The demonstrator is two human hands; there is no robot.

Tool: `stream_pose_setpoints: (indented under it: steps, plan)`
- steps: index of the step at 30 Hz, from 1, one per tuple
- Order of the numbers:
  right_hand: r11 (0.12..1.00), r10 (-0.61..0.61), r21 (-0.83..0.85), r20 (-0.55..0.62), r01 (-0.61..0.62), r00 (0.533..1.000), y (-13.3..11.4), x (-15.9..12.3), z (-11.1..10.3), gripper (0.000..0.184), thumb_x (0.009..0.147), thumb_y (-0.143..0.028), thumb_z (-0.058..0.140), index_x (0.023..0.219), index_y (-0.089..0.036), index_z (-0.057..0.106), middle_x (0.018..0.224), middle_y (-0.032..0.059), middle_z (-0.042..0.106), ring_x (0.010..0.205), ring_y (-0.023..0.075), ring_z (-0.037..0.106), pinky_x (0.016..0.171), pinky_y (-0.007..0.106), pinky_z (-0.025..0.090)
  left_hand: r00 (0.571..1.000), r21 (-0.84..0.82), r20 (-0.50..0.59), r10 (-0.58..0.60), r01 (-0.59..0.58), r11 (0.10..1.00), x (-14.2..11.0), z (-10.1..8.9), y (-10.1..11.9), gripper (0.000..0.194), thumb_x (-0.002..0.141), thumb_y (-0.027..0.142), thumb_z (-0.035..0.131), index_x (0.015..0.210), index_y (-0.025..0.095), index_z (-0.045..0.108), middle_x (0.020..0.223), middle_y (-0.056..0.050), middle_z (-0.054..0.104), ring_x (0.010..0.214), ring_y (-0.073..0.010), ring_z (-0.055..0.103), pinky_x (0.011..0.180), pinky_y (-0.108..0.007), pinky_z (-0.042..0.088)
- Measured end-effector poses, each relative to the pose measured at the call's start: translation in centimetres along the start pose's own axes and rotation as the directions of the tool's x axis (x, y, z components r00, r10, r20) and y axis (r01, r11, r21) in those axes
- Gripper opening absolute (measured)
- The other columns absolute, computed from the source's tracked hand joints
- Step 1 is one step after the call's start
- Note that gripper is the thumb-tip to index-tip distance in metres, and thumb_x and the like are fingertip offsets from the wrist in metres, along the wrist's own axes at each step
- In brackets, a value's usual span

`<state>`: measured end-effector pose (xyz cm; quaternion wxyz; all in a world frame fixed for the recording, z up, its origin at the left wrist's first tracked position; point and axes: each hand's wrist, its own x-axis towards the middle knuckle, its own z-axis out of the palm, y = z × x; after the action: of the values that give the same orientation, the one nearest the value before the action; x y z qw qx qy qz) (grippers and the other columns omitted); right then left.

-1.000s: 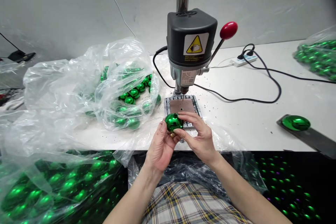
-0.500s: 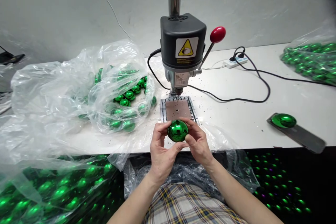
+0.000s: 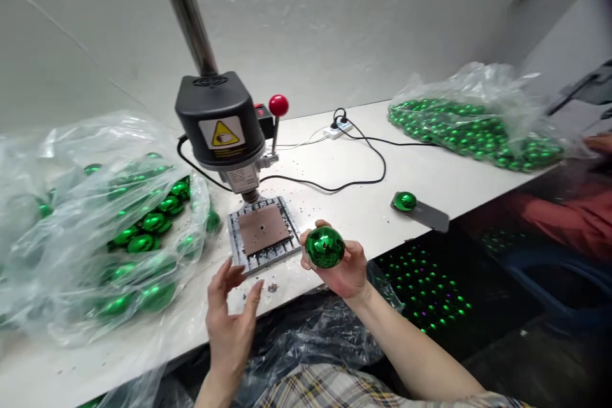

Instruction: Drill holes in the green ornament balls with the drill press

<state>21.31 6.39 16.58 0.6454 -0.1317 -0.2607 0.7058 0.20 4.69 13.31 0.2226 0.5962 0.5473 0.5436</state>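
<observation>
A shiny green ball (image 3: 325, 247) rests in my right hand (image 3: 351, 273), its fingers curled around the sides and back. A small dark hole shows on the ball's near face. My left hand (image 3: 234, 319) is apart from it, thumb and fingers spread with nothing between them, above the table edge. Just beyond my left hand stands a bench drill press (image 3: 215, 121) with a red-knobbed lever (image 3: 278, 106). Its slotted metal base (image 3: 236, 248) carries a brown board (image 3: 262, 229) with one hole.
Left of the drill, a clear plastic bag (image 3: 86, 255) holds several green balls. Another filled bag (image 3: 468, 131) lies at the back right. A green ball (image 3: 405, 201) sits on a phone (image 3: 428, 215). A power strip (image 3: 338, 129) trails black cable. A person's red clothing (image 3: 559, 217) shows at right.
My left hand has let go of the ball and moved left, opening. The ball stays in my right hand. The view has turned right, bringing the right-hand bag and another person into sight.
</observation>
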Motion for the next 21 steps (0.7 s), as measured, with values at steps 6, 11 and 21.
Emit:
stream_pose_setpoints:
  steps: [6,11,21]
  plan:
    - [0.997,-0.052,0.064,0.003,0.052,0.999,-1.6,-0.4,-0.6,0.043,0.078,-0.053,0.066,0.110,-0.024,0.072,0.095,0.0081,0.071,0.061,0.0126,0.053,0.062,0.028,0.044,0.991,0.128,-0.117,-0.065,0.080,0.988,1.2,-1.9,-4.5,0.070,0.078,0.057,0.075,0.134,0.020,0.059,0.102,-0.008,0.070,0.083,-0.0205,0.067,0.057,-0.025,0.051]
    - [0.997,-0.023,0.071,-0.013,0.024,1.000,-1.2,-0.6,0.0,0.042,0.081,-0.054,0.065,0.108,-0.023,0.073,0.087,0.0068,0.071,0.054,0.0107,0.050,0.058,0.027,0.042,0.989,0.151,-0.145,0.028,-0.006,0.988,0.9,-2.8,-2.6,0.060,0.082,0.052,0.074,0.131,0.020,0.061,0.100,-0.008,0.072,0.087,-0.0222,0.069,0.081,-0.038,0.058]
    - [0.960,0.277,0.058,-0.053,-0.274,0.959,5.3,-2.3,3.2,0.036,0.087,-0.059,0.069,0.110,-0.032,0.073,0.108,0.0004,0.071,0.083,0.0148,0.065,0.068,0.028,0.054,0.910,-0.029,0.244,0.335,-0.338,0.941,-1.0,0.5,5.9,0.063,0.093,0.034,0.068,0.150,0.031,0.042,0.144,-0.012,0.058,0.142,-0.0303,0.048,0.112,-0.051,0.047]
